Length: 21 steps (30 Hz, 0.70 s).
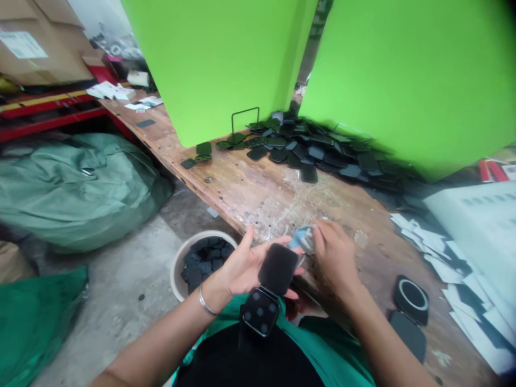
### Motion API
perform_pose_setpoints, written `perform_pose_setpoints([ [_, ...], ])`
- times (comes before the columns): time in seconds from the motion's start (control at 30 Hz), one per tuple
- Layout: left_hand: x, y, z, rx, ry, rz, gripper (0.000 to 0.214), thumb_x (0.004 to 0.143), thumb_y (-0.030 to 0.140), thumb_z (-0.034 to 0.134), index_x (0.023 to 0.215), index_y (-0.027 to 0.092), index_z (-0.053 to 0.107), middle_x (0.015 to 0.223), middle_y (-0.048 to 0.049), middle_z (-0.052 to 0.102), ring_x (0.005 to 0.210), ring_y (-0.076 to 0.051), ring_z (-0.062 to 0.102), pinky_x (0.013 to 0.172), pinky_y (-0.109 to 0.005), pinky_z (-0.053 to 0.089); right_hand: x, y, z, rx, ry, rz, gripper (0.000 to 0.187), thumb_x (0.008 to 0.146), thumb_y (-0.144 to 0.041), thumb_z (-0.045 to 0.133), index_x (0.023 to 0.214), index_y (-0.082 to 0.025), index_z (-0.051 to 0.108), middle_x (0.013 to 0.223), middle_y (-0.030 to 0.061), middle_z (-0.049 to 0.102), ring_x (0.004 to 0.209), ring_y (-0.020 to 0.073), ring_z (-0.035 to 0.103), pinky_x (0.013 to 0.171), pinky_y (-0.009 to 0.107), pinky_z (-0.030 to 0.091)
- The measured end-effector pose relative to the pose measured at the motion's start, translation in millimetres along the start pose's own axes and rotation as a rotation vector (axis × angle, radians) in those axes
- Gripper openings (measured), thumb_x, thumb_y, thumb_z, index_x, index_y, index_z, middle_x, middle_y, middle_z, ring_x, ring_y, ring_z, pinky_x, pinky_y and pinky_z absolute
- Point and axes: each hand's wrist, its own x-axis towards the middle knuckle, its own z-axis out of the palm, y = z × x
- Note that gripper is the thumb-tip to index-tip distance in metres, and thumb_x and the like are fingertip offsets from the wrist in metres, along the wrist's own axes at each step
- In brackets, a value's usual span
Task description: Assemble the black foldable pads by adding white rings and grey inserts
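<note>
My left hand (245, 263) lies palm up near the bench edge and holds a black rounded-square pad (278, 269) across its fingers. My right hand (334, 255) is closed in a pinch on a small pale blue and grey piece (303, 238) just above the pad's far corner. What that piece is stays blurred. A black square part with several dots (260, 312) sits below the pad, at my chest.
A heap of black pads (314, 148) lies on the wooden bench (258, 193) below green panels (226, 59). A bowl of black pads (203, 260) stands on the floor. Tape roll (411, 298) and white sheets (443, 258) lie right. Green sacks (76, 188) lie left.
</note>
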Motion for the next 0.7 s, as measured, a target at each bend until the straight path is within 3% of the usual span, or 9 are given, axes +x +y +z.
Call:
perform_pose_setpoints([
  [0.07,-1.0,1.9,-4.3,-0.040,-0.016,-0.027,0.089,0.087,0.079,0.015,0.144,0.016,0.044,0.134,-0.0237,0.058,0.114,-0.041,0.062,0.088,-0.062,0.047,-1.2,-18.8,-10.3,0.040,0.112,-0.025,0.029,0.099,-0.026,0.046,0.104,-0.012,0.070,0.102,0.0149,0.071,0.097,0.0238,0.067,0.090,0.040,0.054],
  [0.13,-0.6,-1.1,-10.8,-0.083,-0.006,-0.047,0.090,0.087,0.080,0.016,0.138,0.013,0.050,0.122,-0.0222,0.065,0.101,-0.036,0.068,0.082,-0.054,0.052,-7.5,-44.0,-14.8,0.144,0.118,-0.079,0.024,0.097,-0.021,0.050,0.109,-0.013,0.069,0.107,0.0142,0.070,0.100,0.0217,0.067,0.091,0.036,0.053],
  [0.23,-1.3,-13.8,-22.9,-0.165,0.091,-0.009,0.080,0.092,0.074,0.023,0.124,0.011,0.060,0.095,-0.0137,0.072,0.071,-0.021,0.069,0.068,-0.033,0.053,-25.3,-71.6,-7.1,0.290,-0.057,-0.267,0.023,0.095,-0.017,0.055,0.114,-0.015,0.067,0.113,0.0130,0.070,0.109,0.0225,0.065,0.096,0.038,0.052],
  [0.3,-5.5,-23.3,-30.9,-0.184,0.153,0.029,0.071,0.093,0.070,0.033,0.117,0.011,0.063,0.083,-0.0084,0.072,0.060,-0.015,0.065,0.062,-0.026,0.050,-38.7,-75.5,4.5,0.287,-0.182,-0.403,0.024,0.095,-0.020,0.056,0.116,-0.017,0.067,0.116,0.0119,0.071,0.115,0.0268,0.063,0.100,0.045,0.050],
  [0.4,-22.2,-28.9,-43.0,-0.070,0.120,0.033,0.060,0.089,0.063,0.055,0.119,0.012,0.062,0.092,-0.0105,0.073,0.076,-0.022,0.070,0.076,-0.034,0.054,-52.8,-65.0,17.8,0.213,-0.223,-0.396,0.026,0.097,-0.024,0.051,0.116,-0.016,0.068,0.115,0.0137,0.071,0.111,0.0289,0.065,0.095,0.047,0.053],
  [0.5,-53.5,-15.7,-63.3,0.127,0.127,0.017,0.057,0.077,0.029,0.077,0.129,0.015,0.056,0.112,-0.0144,0.069,0.102,-0.031,0.069,0.090,-0.048,0.051,-58.1,-52.5,12.6,0.188,-0.202,-0.265,0.027,0.097,-0.024,0.051,0.116,-0.016,0.068,0.112,0.0134,0.071,0.101,0.0243,0.069,0.090,0.038,0.057],
  [0.53,-65.8,-7.4,-74.0,0.194,0.206,0.025,0.062,0.072,0.018,0.078,0.130,0.016,0.056,0.115,-0.0145,0.068,0.103,-0.032,0.068,0.090,-0.048,0.052,-59.4,-50.2,7.0,0.197,-0.202,-0.234,0.027,0.097,-0.024,0.052,0.118,-0.017,0.067,0.112,0.0118,0.072,0.100,0.0230,0.070,0.091,0.035,0.057],
  [0.6,-89.6,12.2,-102.5,0.301,0.574,0.054,0.060,0.067,0.011,0.078,0.124,0.013,0.060,0.108,-0.0144,0.070,0.092,-0.030,0.070,0.086,-0.047,0.054,-63.8,-48.6,-5.8,0.236,-0.212,-0.171,0.028,0.096,-0.026,0.054,0.121,-0.020,0.066,0.112,0.0083,0.073,0.099,0.0206,0.071,0.090,0.029,0.057],
  [0.7,-116.8,37.5,-156.2,0.351,0.865,0.157,0.045,0.079,0.014,0.072,0.122,0.012,0.059,0.108,-0.0110,0.068,0.086,-0.021,0.069,0.085,-0.041,0.056,-75.8,-49.4,-18.6,0.306,-0.290,-0.054,0.027,0.096,-0.029,0.055,0.120,-0.024,0.067,0.111,0.0046,0.074,0.097,0.0185,0.073,0.085,0.023,0.058],
])
